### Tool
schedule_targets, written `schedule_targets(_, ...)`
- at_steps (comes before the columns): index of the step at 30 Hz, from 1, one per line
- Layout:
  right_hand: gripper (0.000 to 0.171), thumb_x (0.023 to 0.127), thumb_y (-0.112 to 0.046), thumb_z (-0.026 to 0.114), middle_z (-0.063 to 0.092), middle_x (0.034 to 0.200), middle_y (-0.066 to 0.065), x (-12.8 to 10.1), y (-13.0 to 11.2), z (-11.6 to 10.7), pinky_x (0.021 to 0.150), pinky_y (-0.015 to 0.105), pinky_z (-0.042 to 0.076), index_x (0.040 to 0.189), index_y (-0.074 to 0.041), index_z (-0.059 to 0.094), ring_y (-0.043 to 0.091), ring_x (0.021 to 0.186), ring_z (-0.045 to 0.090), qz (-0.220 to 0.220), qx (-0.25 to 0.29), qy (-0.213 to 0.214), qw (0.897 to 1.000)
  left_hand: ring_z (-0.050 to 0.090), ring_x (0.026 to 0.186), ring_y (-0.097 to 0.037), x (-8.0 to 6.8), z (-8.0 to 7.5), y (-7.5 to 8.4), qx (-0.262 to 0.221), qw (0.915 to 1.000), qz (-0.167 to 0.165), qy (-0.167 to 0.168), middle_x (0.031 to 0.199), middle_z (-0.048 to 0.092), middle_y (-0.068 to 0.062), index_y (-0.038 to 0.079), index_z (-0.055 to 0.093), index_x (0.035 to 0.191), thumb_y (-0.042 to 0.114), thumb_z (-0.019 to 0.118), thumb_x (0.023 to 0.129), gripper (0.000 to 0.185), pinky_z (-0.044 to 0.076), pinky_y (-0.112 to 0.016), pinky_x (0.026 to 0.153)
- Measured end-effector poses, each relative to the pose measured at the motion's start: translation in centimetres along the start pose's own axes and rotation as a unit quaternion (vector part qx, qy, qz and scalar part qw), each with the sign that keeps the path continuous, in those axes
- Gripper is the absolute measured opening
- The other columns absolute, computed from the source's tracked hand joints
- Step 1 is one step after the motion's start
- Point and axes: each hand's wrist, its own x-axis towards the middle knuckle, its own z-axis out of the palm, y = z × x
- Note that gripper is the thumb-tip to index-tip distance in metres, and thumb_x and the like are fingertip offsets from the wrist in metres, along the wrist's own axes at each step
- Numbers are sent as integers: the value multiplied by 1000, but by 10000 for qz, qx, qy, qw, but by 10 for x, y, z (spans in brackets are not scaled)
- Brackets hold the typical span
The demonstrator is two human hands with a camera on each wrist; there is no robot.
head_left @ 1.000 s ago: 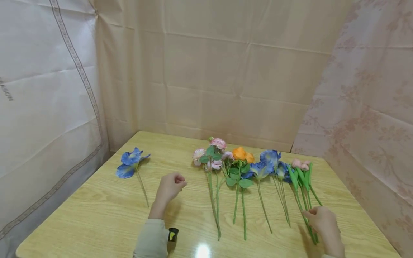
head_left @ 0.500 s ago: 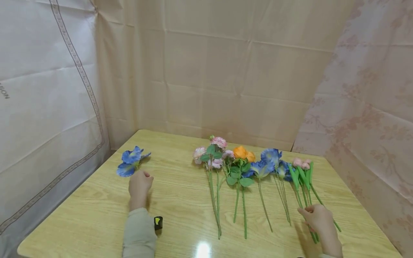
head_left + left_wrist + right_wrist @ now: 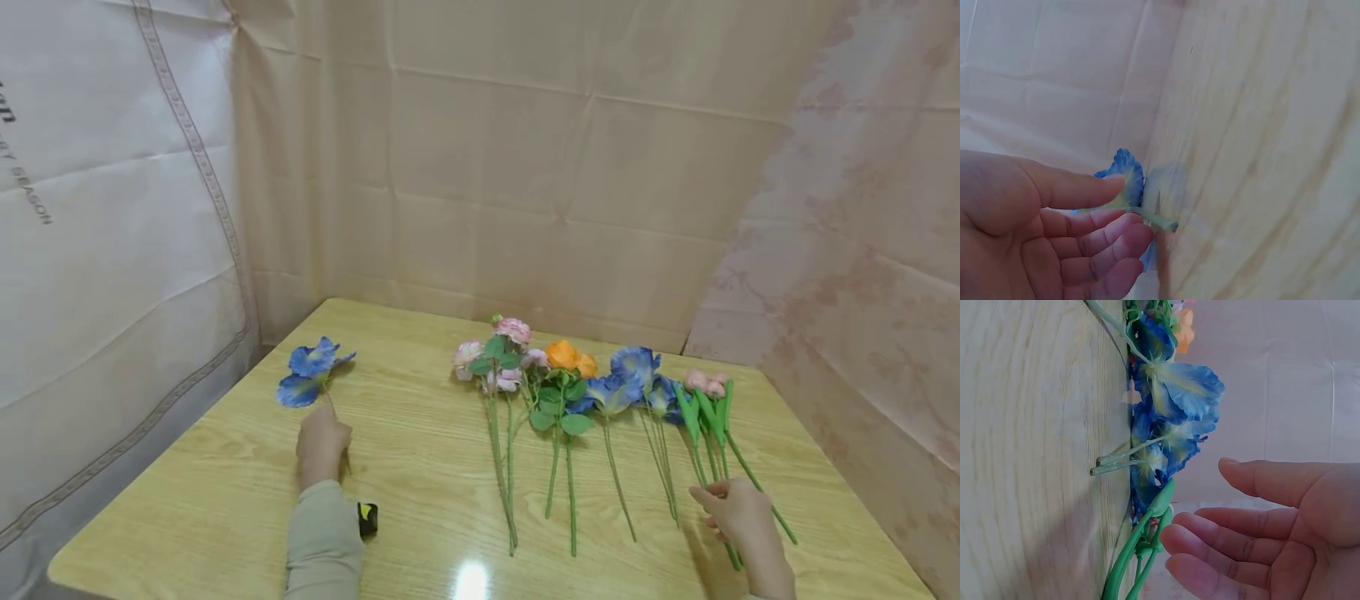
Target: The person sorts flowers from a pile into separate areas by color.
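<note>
Settling lower, left hand (image 3: 322, 444) now pinches the blue flower (image 3: 309, 372) stem.

Left hand (image 3: 1029, 231) pinches green stem (image 3: 1150, 219) of blue flower (image 3: 1127, 178) between thumb and fingers, against wooden counter (image 3: 1260, 156).

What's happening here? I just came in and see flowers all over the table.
A person sits at a wooden table with artificial flowers laid out. Their left hand rests on the stem of a lone blue flower at the left. Their right hand touches the green stems of the pink buds at the right end of the row.
</note>
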Motion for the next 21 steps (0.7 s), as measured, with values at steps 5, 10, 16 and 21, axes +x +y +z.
schedule_targets(5,50,88,-25,56,61,70,11,-1,1,0,52,32,50,102,23,49,19,59,59,144,59,-19,9999,53,68,-33,0,1,1,164,9997,151,-28,79,55,-25,-9,53,76,-5,42,78,12,45,-44,57)
schedule_targets(10,49,87,-24,56,60,68,9,-1,1,0,51,31,50,102,22,49,19,58,59,155,93,13,9998,55,71,-38,0,2,0,222,9992,337,74,79,55,-29,-14,53,78,-7,41,77,14,45,-47,63)
schedule_targets(16,49,87,-24,57,61,69,10,-1,1,0,51,31,50,102,22,49,20,58,60,110,109,5,9999,42,54,-26,0,4,-3,36,9982,494,331,58,42,-14,0,38,55,-8,43,71,18,43,-41,54)
schedule_targets(21,48,87,-23,57,60,67,8,-1,1,1,51,31,50,101,22,50,20,57,59,64,120,27,9999,50,59,-31,-1,4,-1,-223,9987,303,348,63,50,-18,0,43,57,-7,45,72,17,46,-44,59)
